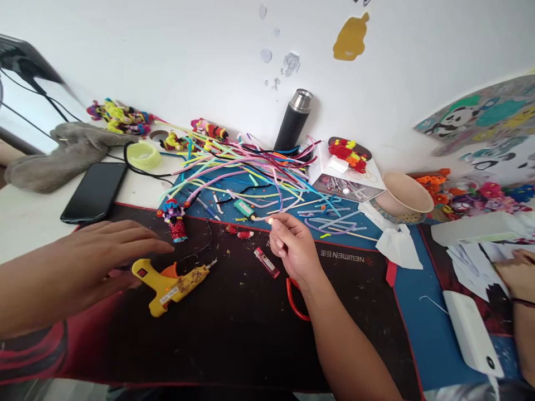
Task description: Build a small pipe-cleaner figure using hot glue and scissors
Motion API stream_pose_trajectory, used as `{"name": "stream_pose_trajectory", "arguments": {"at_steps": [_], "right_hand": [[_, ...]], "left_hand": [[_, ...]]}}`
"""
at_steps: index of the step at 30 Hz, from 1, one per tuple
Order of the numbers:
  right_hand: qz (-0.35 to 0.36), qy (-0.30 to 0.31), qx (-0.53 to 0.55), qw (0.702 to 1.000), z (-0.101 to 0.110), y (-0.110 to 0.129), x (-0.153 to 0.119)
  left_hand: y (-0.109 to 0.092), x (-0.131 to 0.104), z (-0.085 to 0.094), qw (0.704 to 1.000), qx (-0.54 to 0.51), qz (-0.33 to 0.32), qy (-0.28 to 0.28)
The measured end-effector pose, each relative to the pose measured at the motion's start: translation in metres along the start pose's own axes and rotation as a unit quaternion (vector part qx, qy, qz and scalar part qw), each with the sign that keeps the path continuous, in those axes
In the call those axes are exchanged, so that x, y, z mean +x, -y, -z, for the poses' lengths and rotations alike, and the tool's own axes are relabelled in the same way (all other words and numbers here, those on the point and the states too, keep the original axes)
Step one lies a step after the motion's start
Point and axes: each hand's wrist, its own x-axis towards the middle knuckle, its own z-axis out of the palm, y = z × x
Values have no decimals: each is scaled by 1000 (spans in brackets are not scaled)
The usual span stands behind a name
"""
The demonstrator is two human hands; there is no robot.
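Note:
My right hand (295,245) is closed in a pinch on a small pale bead (271,221), above the dark mat (234,334). My left hand (121,250) has its fingers stretched out and holds nothing, just behind a yellow glue gun (175,287) lying on its side. Beyond that hand a small pipe-cleaner doll (174,220) in red and blue lies on the mat. A pink lighter (266,263) rests left of my right wrist, and a red-handled tool (296,301) is partly hidden under my right forearm. Short red twisted pieces (240,232) lie near the mat's back edge.
Many pipe cleaners (251,161) spread across the back, before a black thermos (292,120). A phone (95,192) lies at left. On the right are a beige bowl (403,195), crumpled tissue (401,248), a white device (474,334) and another person's arm (522,284).

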Motion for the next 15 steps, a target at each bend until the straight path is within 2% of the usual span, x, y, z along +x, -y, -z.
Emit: {"name": "stream_pose_trajectory", "arguments": {"at_steps": [5, 9, 10, 13, 15], "right_hand": [[-2, 0, -6, 1000, 2, -3, 0], [-4, -3, -5, 1000, 0, -4, 1], [-4, -4, -4, 1000, 0, -4, 1], [-3, -3, -3, 1000, 1, -6, 1], [-5, -4, -7, 1000, 1, -7, 2]], "left_hand": [[-12, -11, -15, 997, 56, -10, 53], [6, -22, -22, 980, 86, -74, 162], [12, -24, -23, 977, 99, -85, 170], [19, -26, -28, 976, 109, -94, 165], [16, -27, -31, 988, 62, -77, 121]]}}
